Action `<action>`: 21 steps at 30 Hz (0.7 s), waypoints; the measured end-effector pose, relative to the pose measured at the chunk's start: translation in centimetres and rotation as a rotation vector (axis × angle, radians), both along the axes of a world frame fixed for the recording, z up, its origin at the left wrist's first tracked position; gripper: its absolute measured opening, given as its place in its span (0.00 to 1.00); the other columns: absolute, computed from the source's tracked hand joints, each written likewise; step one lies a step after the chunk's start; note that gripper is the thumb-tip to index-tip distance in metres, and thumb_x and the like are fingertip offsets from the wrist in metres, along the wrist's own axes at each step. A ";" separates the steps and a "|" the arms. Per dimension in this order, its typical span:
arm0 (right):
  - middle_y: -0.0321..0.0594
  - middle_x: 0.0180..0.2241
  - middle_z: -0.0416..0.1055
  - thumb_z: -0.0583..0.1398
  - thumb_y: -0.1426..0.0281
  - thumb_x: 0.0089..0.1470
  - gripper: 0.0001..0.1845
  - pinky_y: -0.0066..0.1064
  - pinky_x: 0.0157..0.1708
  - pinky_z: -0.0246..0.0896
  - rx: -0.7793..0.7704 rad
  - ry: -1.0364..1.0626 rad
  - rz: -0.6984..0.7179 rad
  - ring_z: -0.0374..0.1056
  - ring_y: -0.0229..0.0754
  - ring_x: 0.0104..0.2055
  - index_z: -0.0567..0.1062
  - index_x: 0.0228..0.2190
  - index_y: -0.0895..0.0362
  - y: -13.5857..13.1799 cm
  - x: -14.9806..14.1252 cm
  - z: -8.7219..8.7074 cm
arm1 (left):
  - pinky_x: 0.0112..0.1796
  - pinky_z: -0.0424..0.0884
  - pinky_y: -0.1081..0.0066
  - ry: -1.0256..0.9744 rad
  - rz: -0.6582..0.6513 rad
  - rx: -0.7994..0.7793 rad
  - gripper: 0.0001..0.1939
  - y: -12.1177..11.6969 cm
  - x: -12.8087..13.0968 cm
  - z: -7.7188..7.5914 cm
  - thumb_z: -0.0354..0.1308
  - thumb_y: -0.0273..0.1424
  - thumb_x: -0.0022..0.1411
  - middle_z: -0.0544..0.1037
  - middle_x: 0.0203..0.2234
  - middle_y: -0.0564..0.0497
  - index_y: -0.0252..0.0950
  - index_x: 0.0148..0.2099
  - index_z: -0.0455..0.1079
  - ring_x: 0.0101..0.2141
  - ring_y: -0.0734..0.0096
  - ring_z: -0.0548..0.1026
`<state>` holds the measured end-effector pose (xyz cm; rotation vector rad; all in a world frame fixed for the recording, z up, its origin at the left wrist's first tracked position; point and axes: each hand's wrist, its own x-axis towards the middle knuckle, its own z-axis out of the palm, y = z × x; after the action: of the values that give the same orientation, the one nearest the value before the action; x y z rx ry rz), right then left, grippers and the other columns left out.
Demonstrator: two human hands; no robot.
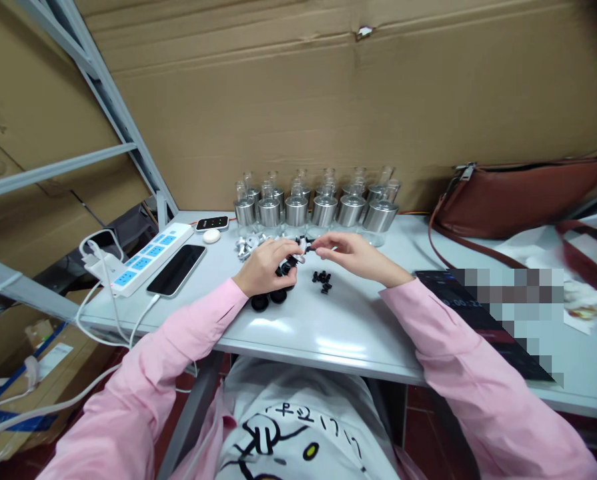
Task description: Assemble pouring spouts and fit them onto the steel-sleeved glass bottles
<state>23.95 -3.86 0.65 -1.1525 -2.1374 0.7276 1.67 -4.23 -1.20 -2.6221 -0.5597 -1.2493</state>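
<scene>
My left hand (265,268) is closed around a small silver-and-black part (302,248), whose exact kind I cannot make out. The fingertips of my right hand (352,255) pinch a small black piece (310,248) against that part. Below my left hand lie round black caps (261,304), partly covered by it. Behind the same hand is a pile of small silver pieces (247,247). Several tiny black pieces (322,277) are scattered on the table between my hands.
Glass bottles with metal sleeves (296,212) stand in two rows at the back. On the left are a power strip (154,257), a phone (177,270), a small display device (212,224) and a white disc (211,236). A dark tablet (483,333) and brown bag (523,200) lie right.
</scene>
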 end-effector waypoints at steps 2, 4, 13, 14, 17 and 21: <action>0.45 0.36 0.75 0.54 0.62 0.55 0.17 0.35 0.38 0.64 0.073 0.009 -0.048 0.70 0.44 0.37 0.75 0.38 0.58 0.4 0.1 -0.4 | 0.39 0.69 0.66 -0.003 0.026 -0.006 0.15 0.1 -0.1 0.1 0.52 0.24 0.53 0.77 0.36 0.48 0.36 0.44 0.63 0.38 0.66 0.76; 0.46 0.37 0.74 0.53 0.68 0.56 0.14 0.37 0.41 0.63 0.183 -0.120 -0.138 0.69 0.45 0.39 0.76 0.37 0.59 1.1 0.4 -1.2 | 0.39 0.69 0.66 -0.019 0.059 -0.017 0.14 0.2 -0.2 0.2 0.52 0.25 0.53 0.77 0.36 0.47 0.36 0.44 0.63 0.37 0.66 0.76; 0.55 0.46 0.67 0.52 0.75 0.55 0.19 0.43 0.49 0.57 0.327 -0.488 -0.048 0.62 0.52 0.47 0.73 0.47 0.64 2.8 0.3 -5.0 | 0.38 0.67 0.66 -0.039 0.048 0.020 0.13 0.1 0.0 0.0 0.54 0.27 0.54 0.77 0.35 0.48 0.36 0.44 0.63 0.34 0.68 0.75; 0.54 0.46 0.67 0.51 0.75 0.56 0.19 0.44 0.49 0.57 0.324 -0.518 -0.049 0.62 0.52 0.47 0.73 0.46 0.63 2.7 0.1 -5.1 | 0.38 0.67 0.66 -0.035 0.052 0.010 0.13 0.2 0.0 0.0 0.53 0.27 0.54 0.77 0.35 0.48 0.36 0.44 0.63 0.34 0.68 0.75; 0.52 0.45 0.69 0.50 0.74 0.56 0.18 0.41 0.48 0.56 0.285 -0.558 -0.039 0.62 0.50 0.46 0.75 0.43 0.61 2.7 0.2 -5.0 | 0.39 0.67 0.65 -0.025 0.068 -0.020 0.13 0.2 -0.1 -0.1 0.53 0.28 0.55 0.77 0.34 0.48 0.36 0.44 0.64 0.35 0.66 0.75; 0.50 0.41 0.70 0.51 0.74 0.56 0.17 0.38 0.47 0.56 0.284 -0.538 -0.041 0.64 0.48 0.44 0.75 0.42 0.61 2.9 0.6 -4.8 | 0.39 0.67 0.64 -0.014 0.072 -0.029 0.13 0.2 -0.1 0.0 0.52 0.28 0.54 0.77 0.34 0.48 0.36 0.43 0.64 0.36 0.65 0.75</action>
<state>24.56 -0.94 -4.12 -1.3337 -2.5345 0.0803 1.52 -4.07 -1.19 -2.5938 -0.6731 -1.2484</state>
